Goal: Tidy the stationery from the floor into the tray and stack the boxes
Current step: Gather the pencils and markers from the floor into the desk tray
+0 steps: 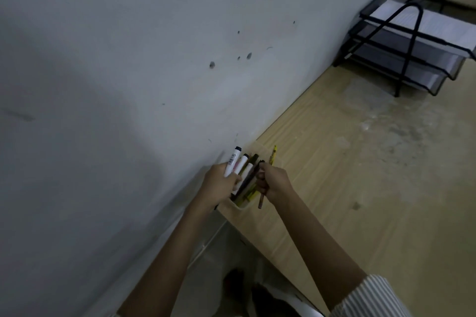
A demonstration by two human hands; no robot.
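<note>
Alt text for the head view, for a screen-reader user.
The left hand and right hand grip a bundle of markers and pens over a small white tray at the wall-side edge of a wooden desk. A black mesh paper rack holding white sheets stands further back.

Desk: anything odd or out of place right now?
Yes. A whitish dusty smear spreads over the desk before the paper rack, and dark pockmarks dot the wall. Left hand grips markers, right hand a pencil, over the tray.
</note>
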